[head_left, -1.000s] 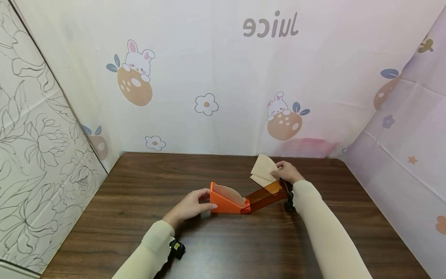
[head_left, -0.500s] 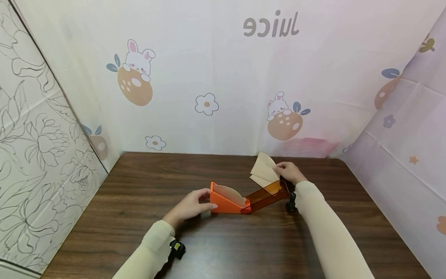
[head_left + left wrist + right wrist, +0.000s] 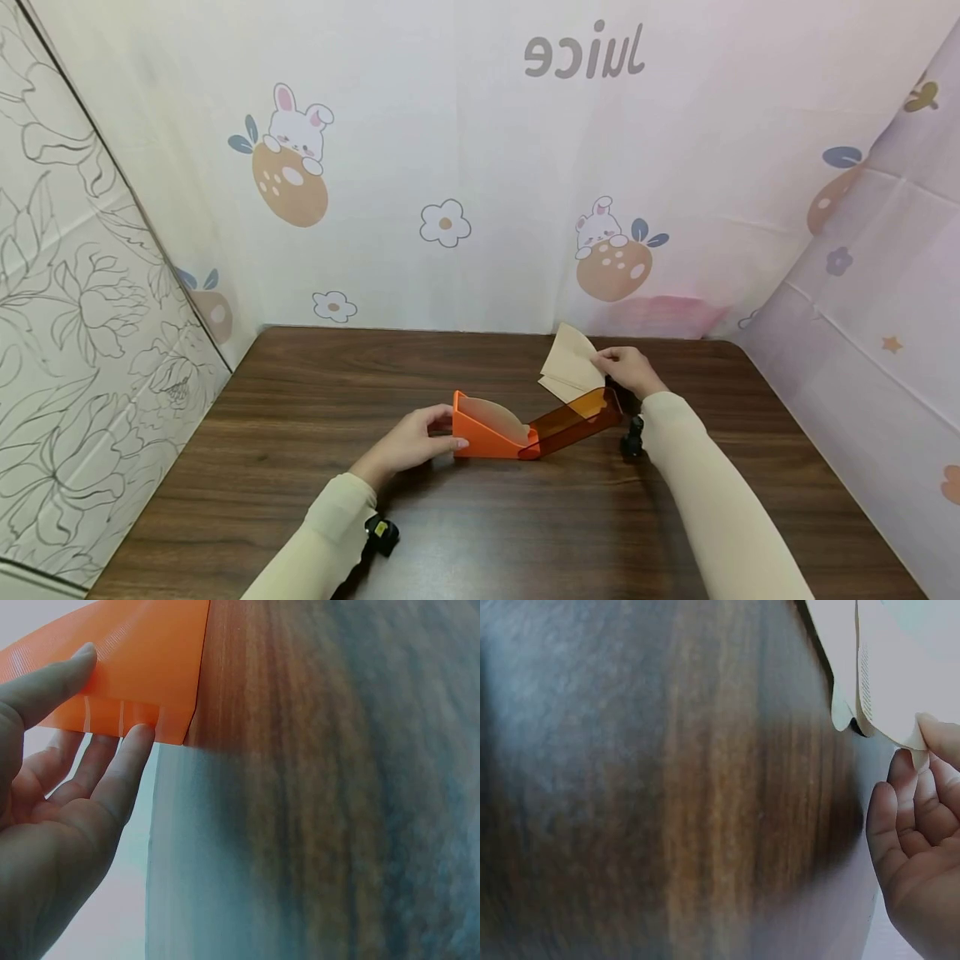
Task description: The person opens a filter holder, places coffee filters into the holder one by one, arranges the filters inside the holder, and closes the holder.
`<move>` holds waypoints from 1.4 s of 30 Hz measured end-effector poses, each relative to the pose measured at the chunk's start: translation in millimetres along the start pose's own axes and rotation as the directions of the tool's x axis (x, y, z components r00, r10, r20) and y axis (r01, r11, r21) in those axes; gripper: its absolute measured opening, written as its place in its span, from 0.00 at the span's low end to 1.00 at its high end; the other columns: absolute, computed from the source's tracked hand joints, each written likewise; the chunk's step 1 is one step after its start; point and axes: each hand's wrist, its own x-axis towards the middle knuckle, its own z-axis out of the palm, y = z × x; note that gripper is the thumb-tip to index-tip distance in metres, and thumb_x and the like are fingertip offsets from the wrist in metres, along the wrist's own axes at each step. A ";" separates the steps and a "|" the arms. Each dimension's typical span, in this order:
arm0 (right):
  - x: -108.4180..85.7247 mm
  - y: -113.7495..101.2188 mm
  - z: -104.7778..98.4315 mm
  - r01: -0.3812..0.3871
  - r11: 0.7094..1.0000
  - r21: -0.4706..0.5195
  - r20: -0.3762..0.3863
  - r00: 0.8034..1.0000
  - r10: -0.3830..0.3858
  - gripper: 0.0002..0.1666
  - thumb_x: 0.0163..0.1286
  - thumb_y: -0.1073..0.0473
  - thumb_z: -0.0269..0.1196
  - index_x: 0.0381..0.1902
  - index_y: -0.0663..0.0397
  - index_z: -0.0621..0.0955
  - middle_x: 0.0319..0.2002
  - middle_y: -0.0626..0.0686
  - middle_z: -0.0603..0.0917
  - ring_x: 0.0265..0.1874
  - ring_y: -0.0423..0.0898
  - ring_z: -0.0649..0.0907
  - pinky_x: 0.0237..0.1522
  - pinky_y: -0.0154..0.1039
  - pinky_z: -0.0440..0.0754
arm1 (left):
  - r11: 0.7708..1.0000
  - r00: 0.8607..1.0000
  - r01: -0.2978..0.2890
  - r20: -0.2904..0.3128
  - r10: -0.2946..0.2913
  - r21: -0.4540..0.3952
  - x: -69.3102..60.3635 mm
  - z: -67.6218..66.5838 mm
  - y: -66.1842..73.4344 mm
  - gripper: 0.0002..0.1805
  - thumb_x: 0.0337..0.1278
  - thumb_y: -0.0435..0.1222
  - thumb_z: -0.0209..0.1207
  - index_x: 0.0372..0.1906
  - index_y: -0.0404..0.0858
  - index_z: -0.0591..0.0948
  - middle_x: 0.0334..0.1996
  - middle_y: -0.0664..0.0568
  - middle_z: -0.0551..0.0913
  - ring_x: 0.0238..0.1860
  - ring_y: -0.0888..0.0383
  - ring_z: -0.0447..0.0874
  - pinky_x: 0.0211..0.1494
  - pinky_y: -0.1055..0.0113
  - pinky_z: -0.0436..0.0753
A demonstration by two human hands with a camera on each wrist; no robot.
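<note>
Table (image 3: 525,533) bore a box (image 3: 487,445) near its middle, its amber lid (image 3: 566,427) tipped out to the right. Left hand (image 3: 403,442) held the box's left end, thumb and fingers apart across it. Right hand (image 3: 632,371) pinched sheets (image 3: 570,360) by the edge, partly behind the lid. Another sheet (image 3: 495,418) stood inside the box.

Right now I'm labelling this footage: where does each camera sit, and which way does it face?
Head: on the head, facing forward and down at the table; left hand, right hand and sleeves show.
Left wrist: on that wrist, facing the orange box; the left hand shows, holding it.
Right wrist: on that wrist, facing the paper; the right hand shows, pinching it.
Shared: head and left wrist show the orange box.
</note>
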 end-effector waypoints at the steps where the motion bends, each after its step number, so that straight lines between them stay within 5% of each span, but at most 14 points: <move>1: -0.4 -0.2 -0.7 0.006 1.000 0.003 -0.001 1.000 -0.006 0.29 0.78 0.47 0.56 0.60 0.68 0.78 0.55 0.68 0.79 0.50 0.61 0.80 0.54 0.59 0.77 | 1.000 1.000 -0.002 0.000 0.002 0.002 0.1 0.0 -0.1 0.18 0.63 0.32 0.66 0.57 0.35 0.79 0.49 0.49 0.84 0.54 0.48 0.80 0.59 0.52 0.78; 4: -1.8 -1.2 -2.3 0.019 0.999 0.026 -0.005 1.000 -0.019 0.29 0.78 0.47 0.57 0.60 0.69 0.78 0.53 0.67 0.81 0.48 0.59 0.81 0.53 0.57 0.78 | 1.000 1.000 -0.002 0.001 0.002 0.005 0.4 0.0 -0.2 0.18 0.63 0.32 0.66 0.57 0.35 0.79 0.49 0.49 0.84 0.54 0.47 0.80 0.59 0.51 0.78; 11: -5.5 -5.1 -3.7 0.041 0.996 0.078 -0.003 0.999 -0.041 0.31 0.78 0.47 0.57 0.62 0.71 0.76 0.54 0.67 0.80 0.46 0.59 0.82 0.53 0.55 0.79 | 1.000 1.000 0.004 -0.001 -0.004 0.031 12.2 0.1 -34.5 0.21 0.63 0.39 0.67 0.58 0.40 0.79 0.50 0.53 0.84 0.54 0.54 0.80 0.59 0.55 0.78; 18: -9.1 -10.1 -7.1 0.039 0.993 0.108 0.009 0.999 -0.040 0.31 0.78 0.48 0.57 0.63 0.71 0.75 0.53 0.67 0.80 0.48 0.60 0.82 0.54 0.55 0.79 | 1.000 1.000 -0.004 -0.003 0.004 0.020 11.7 0.5 -34.9 0.21 0.62 0.39 0.68 0.58 0.40 0.79 0.50 0.53 0.84 0.53 0.54 0.80 0.58 0.55 0.78; 26: -11.5 -12.0 -8.5 0.051 0.991 0.123 -0.002 0.999 -0.051 0.30 0.77 0.47 0.57 0.61 0.70 0.76 0.51 0.66 0.81 0.47 0.59 0.81 0.53 0.55 0.78 | 1.000 1.000 0.004 -0.012 -0.004 0.014 11.1 2.1 -30.3 0.20 0.62 0.35 0.67 0.58 0.38 0.79 0.50 0.51 0.84 0.55 0.51 0.80 0.60 0.52 0.77; 34: -17.1 -16.5 -9.2 0.088 0.988 0.128 -0.021 0.996 -0.086 0.32 0.75 0.44 0.60 0.60 0.68 0.77 0.52 0.65 0.81 0.47 0.59 0.82 0.56 0.57 0.76 | 1.000 1.000 -0.007 -0.003 0.007 0.005 1.1 0.5 -1.8 0.18 0.63 0.32 0.66 0.57 0.34 0.80 0.49 0.49 0.84 0.55 0.47 0.80 0.61 0.50 0.77; 42: -21.4 -21.8 -8.9 0.101 0.988 0.113 -0.032 0.995 -0.098 0.32 0.74 0.41 0.60 0.59 0.63 0.78 0.51 0.63 0.82 0.47 0.58 0.82 0.57 0.59 0.76 | 1.000 1.000 -0.007 -0.008 0.007 0.007 -0.3 1.2 -0.9 0.19 0.63 0.32 0.66 0.57 0.35 0.79 0.50 0.49 0.84 0.55 0.46 0.80 0.62 0.47 0.75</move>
